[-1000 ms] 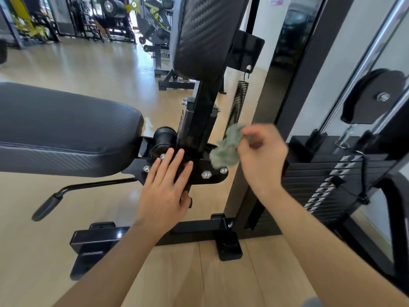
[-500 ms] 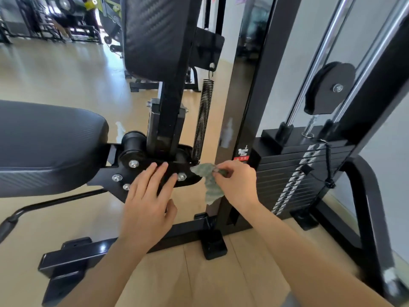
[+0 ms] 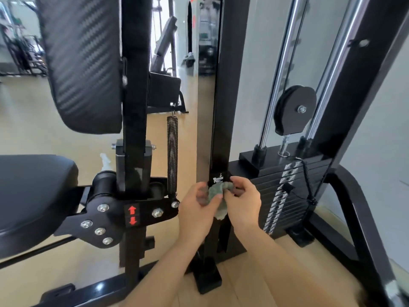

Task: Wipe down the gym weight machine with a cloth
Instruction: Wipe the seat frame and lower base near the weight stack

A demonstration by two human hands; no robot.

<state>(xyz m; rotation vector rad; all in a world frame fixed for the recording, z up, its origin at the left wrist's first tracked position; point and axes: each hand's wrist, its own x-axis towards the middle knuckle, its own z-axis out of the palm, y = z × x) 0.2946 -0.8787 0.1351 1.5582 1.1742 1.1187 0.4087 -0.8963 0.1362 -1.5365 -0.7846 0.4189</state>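
Low in front of the weight machine's black upright post, a crumpled grey-green cloth is bunched between both hands. The left hand pinches it with thumb and curled fingers, and the right hand grips its upper edge. The weight stack stands just right, the spring left.

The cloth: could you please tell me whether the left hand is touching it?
Touching: the head view shows the left hand pinching the cloth.
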